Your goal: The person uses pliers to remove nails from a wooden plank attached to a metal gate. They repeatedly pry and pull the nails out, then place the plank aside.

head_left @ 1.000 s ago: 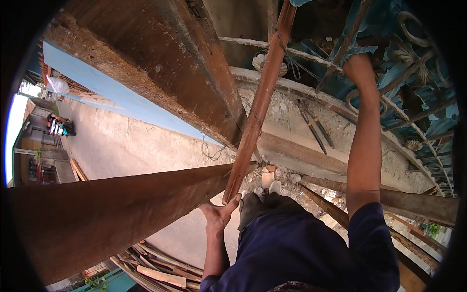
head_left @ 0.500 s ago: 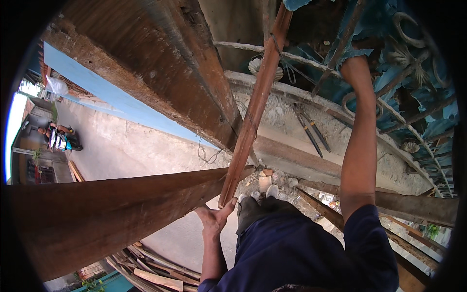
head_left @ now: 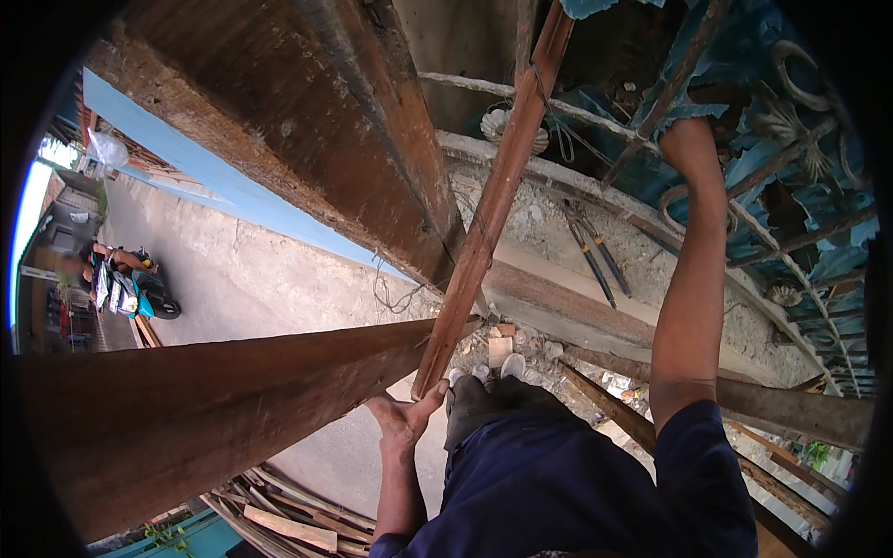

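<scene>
My left hand (head_left: 406,418) is at the lower end of a reddish-brown wooden batten (head_left: 493,200). Its thumb lies against the batten's end, while the other fingers are mostly hidden behind a thick dark beam (head_left: 233,400). The batten slants up to a rusty metal grille (head_left: 581,113), with thin wire looped round it near the top. Stretched out to the upper right, my right hand (head_left: 690,149) is closed at the grille, beside torn blue sheeting (head_left: 693,110). A flap of the sheeting covers those fingertips, so what they hold cannot be made out.
Pincers (head_left: 595,256) with black and yellow handles lie on the rough ledge. A broad brown beam (head_left: 279,121) crosses the upper left. Wood strips (head_left: 288,530) are piled at lower left; rubble (head_left: 502,349) lies by my feet. A person rides a motorbike (head_left: 130,284) on the lane.
The motorbike has come nearer along the lane. Both my hands keep their places on the batten and at the grille; the view has shifted slightly.
</scene>
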{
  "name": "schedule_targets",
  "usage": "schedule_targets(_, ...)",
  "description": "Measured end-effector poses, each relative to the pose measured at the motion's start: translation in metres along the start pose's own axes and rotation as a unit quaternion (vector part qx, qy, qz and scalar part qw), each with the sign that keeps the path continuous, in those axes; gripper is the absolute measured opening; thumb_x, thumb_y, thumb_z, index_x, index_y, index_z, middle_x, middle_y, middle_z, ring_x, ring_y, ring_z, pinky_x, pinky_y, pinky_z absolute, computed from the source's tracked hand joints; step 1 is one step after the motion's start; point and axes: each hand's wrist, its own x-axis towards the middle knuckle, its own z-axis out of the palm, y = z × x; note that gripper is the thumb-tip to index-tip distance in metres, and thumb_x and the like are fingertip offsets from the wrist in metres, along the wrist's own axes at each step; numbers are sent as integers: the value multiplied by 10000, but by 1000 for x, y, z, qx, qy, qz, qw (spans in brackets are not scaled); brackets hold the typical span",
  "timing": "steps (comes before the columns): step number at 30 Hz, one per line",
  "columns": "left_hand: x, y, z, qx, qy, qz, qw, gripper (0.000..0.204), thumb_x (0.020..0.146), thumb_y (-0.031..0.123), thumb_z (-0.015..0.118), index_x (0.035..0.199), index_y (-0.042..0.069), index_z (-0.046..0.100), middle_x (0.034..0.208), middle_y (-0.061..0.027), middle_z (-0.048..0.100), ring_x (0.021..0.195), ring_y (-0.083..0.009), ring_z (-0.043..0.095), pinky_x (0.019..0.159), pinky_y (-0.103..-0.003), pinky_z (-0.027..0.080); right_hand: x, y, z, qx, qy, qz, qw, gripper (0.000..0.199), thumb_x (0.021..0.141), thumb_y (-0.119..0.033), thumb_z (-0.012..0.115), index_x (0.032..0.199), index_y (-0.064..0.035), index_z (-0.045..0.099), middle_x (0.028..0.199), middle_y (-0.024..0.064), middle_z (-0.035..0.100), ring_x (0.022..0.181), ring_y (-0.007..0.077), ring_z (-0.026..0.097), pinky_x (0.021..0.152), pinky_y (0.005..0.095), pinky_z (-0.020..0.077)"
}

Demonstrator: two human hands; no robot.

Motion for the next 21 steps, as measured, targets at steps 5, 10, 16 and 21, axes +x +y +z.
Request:
schedule_targets(5,2,-1,0,-7,-5,7,1000,1239,608,234,914,1484,22,65,1445,-227,231,1362,-344,286,1160,-509,203,-1,1,1,7,-13,-2,1000,204,786,-60,573,941,18,679,981,258,665,931,454,609,844,491,489)
schedule_targets(10,2,2,0,-13,-8,-11,1000,1243,609,244,923,1491,23,76,1439,-222,256,1347,-341,307,1154,-501,212,-3,14,9,-40,14,-72,996,179,751,-45,576,873,32,682,963,252,669,896,452,611,815,492,490)
schedule_targets(16,3,8,0,-11,-9,-12,1000,1194,612,243,927,1475,18,133,1417,-207,300,1321,-325,340,1133,-484,246,-2,7,7,5,17,-31,999,181,743,-35,577,886,25,671,928,248,660,888,452,599,823,485,480)
schedule_targets(21,4,9,-2,-40,-22,2,999,1136,612,226,928,1440,5,183,1389,-198,339,1296,-308,366,1120,-474,263,-3,13,8,-26,-12,-42,999,238,762,-37,573,982,20,643,1009,254,649,917,465,588,822,487,479)
